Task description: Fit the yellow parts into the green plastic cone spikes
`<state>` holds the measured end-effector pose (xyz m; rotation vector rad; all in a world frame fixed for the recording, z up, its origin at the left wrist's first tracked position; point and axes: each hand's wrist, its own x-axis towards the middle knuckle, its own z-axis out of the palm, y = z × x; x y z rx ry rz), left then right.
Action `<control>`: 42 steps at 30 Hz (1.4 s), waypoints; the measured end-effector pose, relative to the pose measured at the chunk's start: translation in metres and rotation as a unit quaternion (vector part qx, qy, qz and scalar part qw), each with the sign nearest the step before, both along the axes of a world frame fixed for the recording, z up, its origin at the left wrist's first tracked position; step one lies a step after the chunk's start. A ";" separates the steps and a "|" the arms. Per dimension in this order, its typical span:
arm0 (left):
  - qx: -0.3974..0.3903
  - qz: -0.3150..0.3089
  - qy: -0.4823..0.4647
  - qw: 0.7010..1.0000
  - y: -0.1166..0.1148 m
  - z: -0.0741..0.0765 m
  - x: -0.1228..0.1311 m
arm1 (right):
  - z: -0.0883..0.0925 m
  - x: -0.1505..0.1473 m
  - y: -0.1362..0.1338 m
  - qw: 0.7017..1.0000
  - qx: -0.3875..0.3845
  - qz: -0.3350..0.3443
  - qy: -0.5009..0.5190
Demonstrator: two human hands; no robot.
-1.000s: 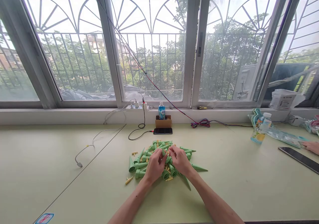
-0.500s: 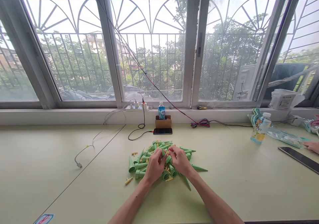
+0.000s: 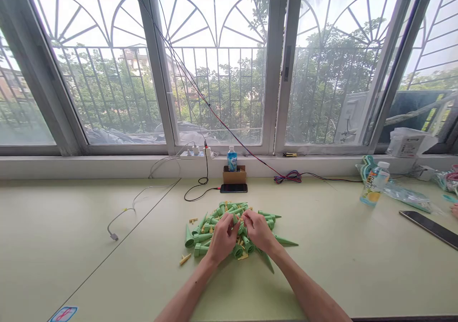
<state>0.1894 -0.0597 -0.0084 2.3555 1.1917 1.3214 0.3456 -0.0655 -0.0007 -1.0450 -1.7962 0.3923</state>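
Note:
My left hand (image 3: pixel 223 238) is closed around a green plastic spike (image 3: pixel 235 218), whose tapered end shows above the fingers. My right hand (image 3: pixel 259 230) pinches close against it, and a bit of a small yellow piece shows at its fingertips. Both hands are over a heap of green cone-shaped spikes (image 3: pixel 202 238) with ribbed caps. Yellow T-shaped pieces lie among and around them, such as one T-shaped piece (image 3: pixel 185 259) at the near left. My fingers hide where the two held parts meet.
Behind the heap lie a phone (image 3: pixel 234 188) on a cable and a cardboard box (image 3: pixel 234 174) by a blue bottle (image 3: pixel 232 160). On the right are a drink bottle (image 3: pixel 374 184), a dark phone (image 3: pixel 429 226) and another person's hand (image 3: pixel 454 211). A grey cable (image 3: pixel 113 236) lies left.
My two hands stay nearly still over the heap, with only slight finger movement. The other person's hand at the right edge has drawn back, mostly out of view.

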 end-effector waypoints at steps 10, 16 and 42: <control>0.006 -0.001 0.002 1.000 -0.002 0.002 0.001 | 0.000 -0.001 0.000 1.000 -0.009 -0.016 -0.012; 0.002 -0.009 -0.004 1.000 -0.002 0.001 0.001 | 0.000 -0.001 0.000 1.000 -0.007 -0.020 -0.012; -0.007 -0.004 -0.007 1.000 -0.001 0.001 0.001 | -0.004 -0.001 0.002 1.000 -0.001 -0.003 0.011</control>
